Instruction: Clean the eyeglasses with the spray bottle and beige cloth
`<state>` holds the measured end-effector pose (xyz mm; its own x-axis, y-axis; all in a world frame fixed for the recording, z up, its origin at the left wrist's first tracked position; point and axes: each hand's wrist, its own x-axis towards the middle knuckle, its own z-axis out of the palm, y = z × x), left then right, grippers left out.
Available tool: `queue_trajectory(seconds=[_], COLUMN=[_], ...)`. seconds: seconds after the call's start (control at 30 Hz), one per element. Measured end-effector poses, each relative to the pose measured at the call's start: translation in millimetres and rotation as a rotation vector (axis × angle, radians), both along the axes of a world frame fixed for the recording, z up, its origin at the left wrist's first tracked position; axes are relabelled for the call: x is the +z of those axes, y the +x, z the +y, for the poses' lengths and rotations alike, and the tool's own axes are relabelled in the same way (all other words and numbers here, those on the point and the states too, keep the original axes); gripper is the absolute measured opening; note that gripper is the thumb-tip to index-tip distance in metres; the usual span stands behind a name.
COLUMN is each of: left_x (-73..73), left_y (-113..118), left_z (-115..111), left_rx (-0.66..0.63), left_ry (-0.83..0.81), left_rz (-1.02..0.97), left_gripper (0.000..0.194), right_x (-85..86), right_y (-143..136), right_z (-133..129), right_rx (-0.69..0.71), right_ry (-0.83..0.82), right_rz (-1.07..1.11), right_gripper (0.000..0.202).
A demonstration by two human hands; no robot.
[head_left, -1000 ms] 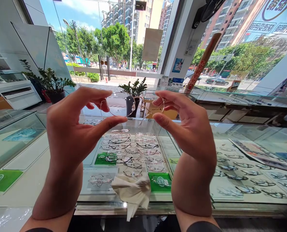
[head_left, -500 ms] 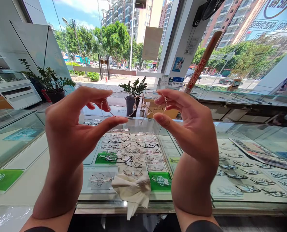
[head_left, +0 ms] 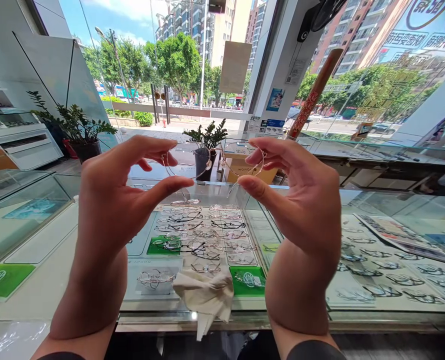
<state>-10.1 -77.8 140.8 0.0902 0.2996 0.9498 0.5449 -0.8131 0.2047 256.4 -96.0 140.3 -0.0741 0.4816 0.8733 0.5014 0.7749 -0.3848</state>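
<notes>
Thin metal-rimmed round eyeglasses are held up in front of me above the glass counter. My left hand grips the left rim between thumb and fingers. On the other side, my right hand holds the right rim the same way, thumb below and index finger above. The lenses are clear, and a thin temple shows below each rim. Beneath the hands, a crumpled beige cloth lies on the counter, hanging over its front edge.
Rows of eyeglasses sit in the glass display case. Green cards lie by the cloth and at the far left. More frames and a magazine are at the right. Potted plants stand beyond the counter.
My left hand has moved slightly right, and the eyeglasses have shifted and turned a little. My right hand has moved slightly right. Both hands keep their hold.
</notes>
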Motion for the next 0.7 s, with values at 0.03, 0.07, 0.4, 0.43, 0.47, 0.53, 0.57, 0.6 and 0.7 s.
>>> queue_trajectory(seconds=[0.03, 0.07, 0.4, 0.43, 0.47, 0.53, 0.57, 0.6, 0.7], left_x=[0.1, 0.0, -3.4, -3.4, -3.4, -3.1, -2.9, -2.7, -2.7], left_y=[-0.1, -0.1, 1.2, 1.4, 1.6, 1.6, 1.5, 1.3, 1.1], left_z=[0.7, 1.4, 4.3, 4.1, 3.9, 3.5, 3.5, 3.7, 4.8], left_rx=[0.007, 0.009, -0.024, -0.024, -0.027, -0.041, -0.053, -0.066, -0.096], left_ry=[-0.012, -0.020, -0.001, 0.010, 0.022, 0.040, 0.047, 0.054, 0.064], left_rz=[0.008, 0.015, -0.007, -0.009, -0.015, -0.033, -0.045, -0.057, -0.080], left_gripper=[0.041, 0.041, 0.051, 0.051, 0.052, 0.053, 0.054, 0.054, 0.054], right_x=[-0.1, -0.1, -1.0, -0.7, -0.3, 0.6, 1.0, 1.4, 1.4], right_y=[-0.2, -0.4, -2.4, -2.2, -2.1, -2.0, -2.2, -2.3, -2.9], right_z=[-0.4, -0.8, -4.1, -3.7, -3.4, -3.0, -3.0, -3.1, -3.2], right_rx=[-0.009, -0.015, -0.028, -0.031, -0.034, -0.038, -0.037, -0.033, -0.017], right_ry=[0.010, 0.020, 0.060, 0.058, 0.055, 0.040, 0.035, 0.032, 0.028], right_rz=[-0.004, -0.006, 0.010, 0.000, -0.011, -0.029, -0.033, -0.032, -0.023], right_gripper=[0.040, 0.039, 0.042, 0.042, 0.041, 0.040, 0.039, 0.039, 0.038])
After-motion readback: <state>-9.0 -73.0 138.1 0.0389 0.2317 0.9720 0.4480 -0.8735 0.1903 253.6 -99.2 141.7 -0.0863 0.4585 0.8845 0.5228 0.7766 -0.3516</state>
